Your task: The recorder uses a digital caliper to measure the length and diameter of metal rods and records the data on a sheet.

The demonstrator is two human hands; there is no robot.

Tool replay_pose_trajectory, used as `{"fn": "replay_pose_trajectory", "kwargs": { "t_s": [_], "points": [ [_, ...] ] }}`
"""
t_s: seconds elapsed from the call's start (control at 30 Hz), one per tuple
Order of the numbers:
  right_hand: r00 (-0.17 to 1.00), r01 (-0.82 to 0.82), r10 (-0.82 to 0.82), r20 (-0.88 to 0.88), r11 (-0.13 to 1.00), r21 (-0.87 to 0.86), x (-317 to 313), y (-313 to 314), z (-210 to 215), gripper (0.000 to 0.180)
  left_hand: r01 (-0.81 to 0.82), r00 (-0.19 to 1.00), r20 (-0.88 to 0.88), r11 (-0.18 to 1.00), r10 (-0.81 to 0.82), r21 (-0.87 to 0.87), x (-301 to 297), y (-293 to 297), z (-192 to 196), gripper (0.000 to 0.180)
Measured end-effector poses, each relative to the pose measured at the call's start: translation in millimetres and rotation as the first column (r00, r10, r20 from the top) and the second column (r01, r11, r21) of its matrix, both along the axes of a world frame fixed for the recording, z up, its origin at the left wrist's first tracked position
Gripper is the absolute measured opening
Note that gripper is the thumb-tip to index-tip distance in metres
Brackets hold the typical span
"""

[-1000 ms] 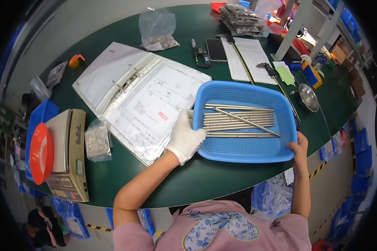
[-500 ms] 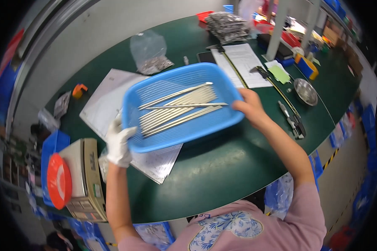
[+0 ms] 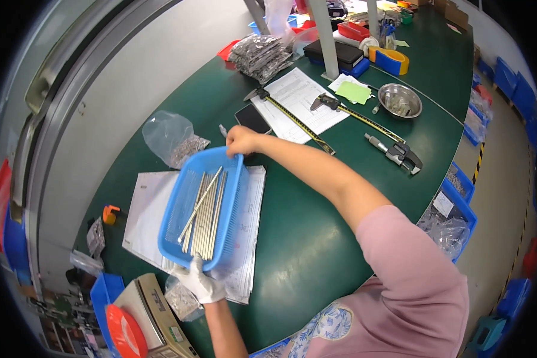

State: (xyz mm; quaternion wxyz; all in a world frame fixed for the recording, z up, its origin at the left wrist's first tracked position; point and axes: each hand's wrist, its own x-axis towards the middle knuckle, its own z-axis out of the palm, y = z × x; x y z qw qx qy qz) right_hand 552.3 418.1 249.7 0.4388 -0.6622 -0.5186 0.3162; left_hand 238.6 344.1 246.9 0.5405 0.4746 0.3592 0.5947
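Observation:
A blue plastic basket (image 3: pixel 240 194) with ribbed sides is held lengthwise over a stack of printed sheets (image 3: pixel 142 209) on the left. Inside it lies a bundle of long, thin metal rods (image 3: pixel 206 224), one slanting across the others. My left hand (image 3: pixel 200 285), in a white glove, grips the near end, with its thumb over the rim. Bare, my right hand (image 3: pixel 242 142) is closed round the rim at the far right corner. Whether the basket's underside touches the sheets cannot be made out.
Digital calipers (image 3: pixel 292 118) and a micrometer (image 3: pixel 394 153) lie right of the basket, near a dark phone (image 3: pixel 253 119) and a metal bowl (image 3: pixel 400 100). A bag of small parts (image 3: pixel 179 143) lies beyond. A scale (image 3: pixel 155 313) and red dish (image 3: pixel 125 332) are at the near left.
Both hands have turned the basket from crosswise to lengthwise and brought it left over the sheets. My right arm now reaches farther across the table. The view has shifted too.

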Motion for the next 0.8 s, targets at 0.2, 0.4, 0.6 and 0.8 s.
{"fn": "replay_pose_trajectory", "kwargs": {
  "t_s": [0.2,0.4,0.6,0.8],
  "points": [
    [0.929,0.143,-0.188,0.32,0.977,0.159,25,-33,1,0.04,-0.08,0.992,-0.102,0.989,0.068,-0.127,-10,-10,-26,0.037],
    [0.408,0.714,-0.408,0.817,0.7,-0.007,130,-163,-15,0.035,-0.326,0.89,-0.286,0.935,0.354,0.141,-57,-17,-32,0.052],
    [0.425,0.635,-0.308,0.851,0.771,-0.038,168,-182,-24,0.039,-0.381,0.885,-0.179,0.889,0.43,0.253,-26,-33,-23,0.049],
    [0.396,0.537,-0.413,0.82,0.829,0.158,195,-154,-42,0.036,-0.507,0.809,-0.221,0.837,0.544,0.206,-40,-58,-8,0.048]
  ]
}}
